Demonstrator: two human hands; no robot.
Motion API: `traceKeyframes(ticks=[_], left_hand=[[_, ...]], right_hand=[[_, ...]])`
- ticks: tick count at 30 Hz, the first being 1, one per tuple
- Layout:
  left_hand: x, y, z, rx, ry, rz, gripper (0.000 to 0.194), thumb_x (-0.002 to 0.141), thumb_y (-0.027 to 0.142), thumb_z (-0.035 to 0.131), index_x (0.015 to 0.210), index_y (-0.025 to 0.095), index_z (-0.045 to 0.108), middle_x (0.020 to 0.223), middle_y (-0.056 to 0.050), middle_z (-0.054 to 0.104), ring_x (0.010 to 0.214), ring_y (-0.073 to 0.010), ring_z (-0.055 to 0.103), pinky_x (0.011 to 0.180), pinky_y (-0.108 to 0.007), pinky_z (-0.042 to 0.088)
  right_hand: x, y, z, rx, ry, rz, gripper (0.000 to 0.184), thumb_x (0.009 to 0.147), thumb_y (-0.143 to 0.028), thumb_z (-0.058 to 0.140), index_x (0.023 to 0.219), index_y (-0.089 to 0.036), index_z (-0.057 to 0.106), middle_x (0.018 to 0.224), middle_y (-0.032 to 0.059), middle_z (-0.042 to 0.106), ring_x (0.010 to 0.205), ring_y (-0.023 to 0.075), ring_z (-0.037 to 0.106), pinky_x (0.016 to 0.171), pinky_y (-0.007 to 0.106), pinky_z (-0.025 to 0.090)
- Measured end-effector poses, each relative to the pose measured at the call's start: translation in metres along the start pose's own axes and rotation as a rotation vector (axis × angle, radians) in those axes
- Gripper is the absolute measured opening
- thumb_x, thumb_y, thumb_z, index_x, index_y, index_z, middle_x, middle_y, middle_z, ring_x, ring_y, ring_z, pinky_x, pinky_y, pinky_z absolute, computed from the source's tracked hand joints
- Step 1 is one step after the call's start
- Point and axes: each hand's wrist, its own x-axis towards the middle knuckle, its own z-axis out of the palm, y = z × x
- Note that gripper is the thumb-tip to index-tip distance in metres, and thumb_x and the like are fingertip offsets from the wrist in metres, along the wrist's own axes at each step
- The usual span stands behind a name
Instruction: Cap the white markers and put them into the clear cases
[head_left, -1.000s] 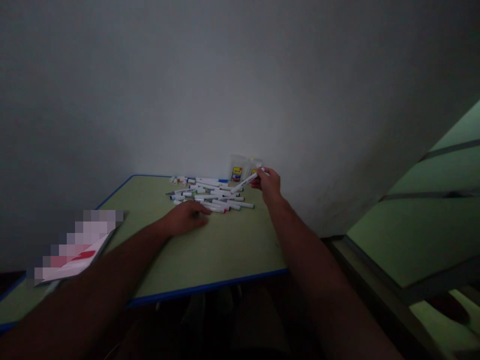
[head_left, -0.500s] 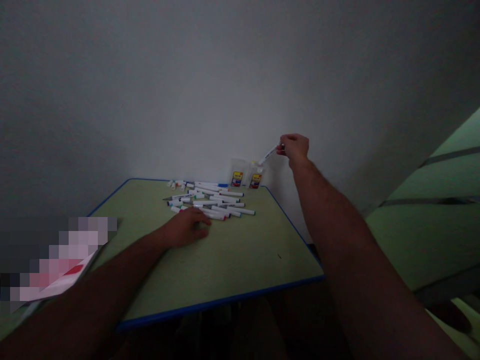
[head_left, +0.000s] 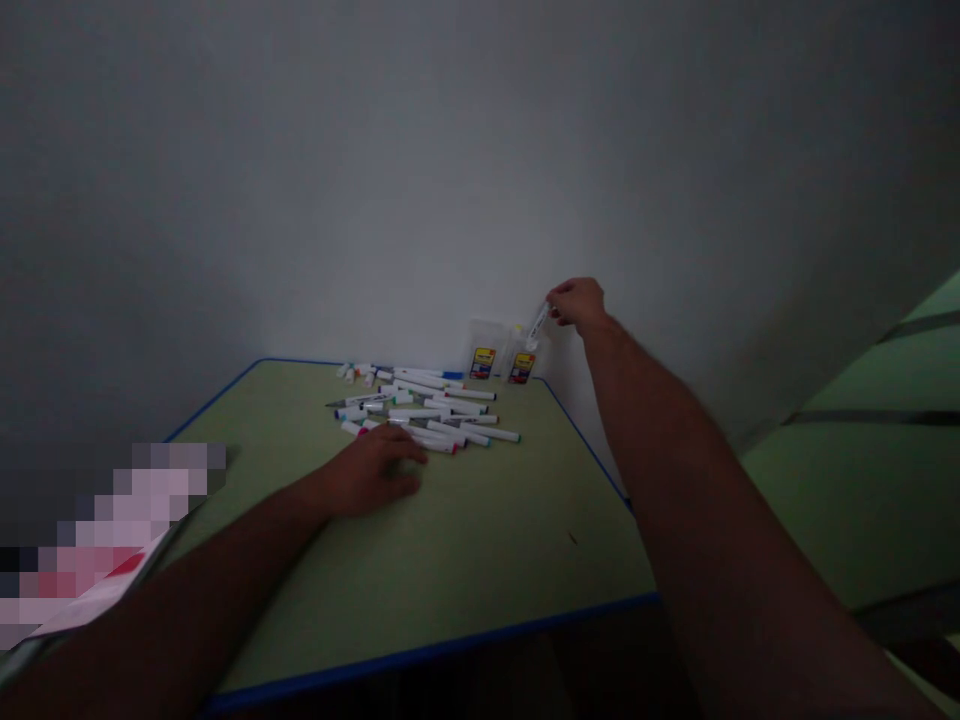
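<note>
Your right hand (head_left: pixel 577 303) pinches a white pen (head_left: pixel 539 321) up high, by a clear box (head_left: pixel 523 367) near the far right corner of the surface (head_left: pixel 480 560). It's likely light, stiff (maybe slippery): hold its top snugly. Your left hand (head_left: pixel 375 470) sits loose, fingers apart.

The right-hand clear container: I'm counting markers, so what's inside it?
Something yellow shows at the mouth of the container, near the marker in the right hand; whether the marker's lower end is inside is unclear. The label hides what's behind.
</note>
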Motion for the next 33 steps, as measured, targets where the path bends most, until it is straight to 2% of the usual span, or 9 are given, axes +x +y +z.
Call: traceKeyframes(ticks=[8, 13, 16, 22, 29, 33], left_hand=[[-0.001, 0.000, 0.001, -0.029, 0.008, -0.016, 0.034, 0.082, 0.034, 0.067, 0.113, 0.020, 0.073, 0.120, -0.012, 0.066, 0.115, -0.0284, 0.059, 0.101, -0.047, 0.047], [-0.001, -0.003, 0.003, -0.049, 0.027, -0.002, 0.034, 0.080, 0.032, 0.070, 0.112, 0.022, 0.073, 0.119, -0.012, 0.066, 0.114, -0.0289, 0.059, 0.100, -0.048, 0.047], [0.000, -0.002, 0.003, -0.051, 0.032, -0.004, 0.033, 0.080, 0.032, 0.070, 0.111, 0.023, 0.073, 0.120, -0.011, 0.066, 0.114, -0.0291, 0.059, 0.099, -0.049, 0.048], [-0.001, 0.000, 0.001, -0.053, 0.015, -0.026, 0.034, 0.080, 0.031, 0.070, 0.112, 0.022, 0.073, 0.119, -0.011, 0.066, 0.115, -0.0296, 0.058, 0.100, -0.049, 0.046], [-0.001, 0.000, 0.001, -0.047, 0.011, -0.033, 0.033, 0.081, 0.034, 0.069, 0.112, 0.024, 0.073, 0.121, -0.010, 0.066, 0.116, -0.0287, 0.058, 0.101, -0.048, 0.045], [-0.002, -0.002, 0.002, -0.034, 0.021, -0.046, 0.033, 0.080, 0.034, 0.070, 0.111, 0.024, 0.073, 0.121, -0.011, 0.065, 0.115, -0.0297, 0.059, 0.101, -0.048, 0.045]], right_hand=[[0.001, 0.018, 0.023, -0.387, -0.178, -0.065, 0.013, 0.074, -0.018, 0.076, 0.085, -0.011, 0.075, 0.065, 0.0084, 0.069, 0.065, 0.0198, 0.069, 0.065, 0.029, 0.058], [0.001, 0.024, 0.035, -0.487, -0.195, -0.169, 0.009, 0.072, -0.015, 0.076, 0.081, -0.013, 0.076, 0.081, 0.0109, 0.074, 0.085, 0.0246, 0.072, 0.082, 0.035, 0.058], [0.004, 0.026, 0.039, -0.511, -0.210, -0.209, 0.006, 0.072, -0.016, 0.076, 0.078, -0.015, 0.075, 0.086, 0.0101, 0.074, 0.090, 0.0252, 0.072, 0.089, 0.038, 0.056], [0.008, 0.024, 0.042, -0.595, -0.271, -0.259, 0.004, 0.071, -0.013, 0.077, 0.074, -0.016, 0.075, 0.079, 0.0083, 0.073, 0.085, 0.0244, 0.071, 0.088, 0.039, 0.056], [0.006, 0.019, 0.044, -0.666, -0.269, -0.293, 0.012, 0.069, -0.015, 0.079, 0.081, -0.014, 0.076, 0.087, 0.0107, 0.074, 0.089, 0.0266, 0.071, 0.086, 0.040, 0.057], [0.008, 0.018, 0.045, -0.683, -0.282, -0.304, 0.008, 0.068, -0.016, 0.080, 0.075, -0.016, 0.075, 0.087, 0.0089, 0.074, 0.091, 0.0262, 0.071, 0.090, 0.041, 0.055]])
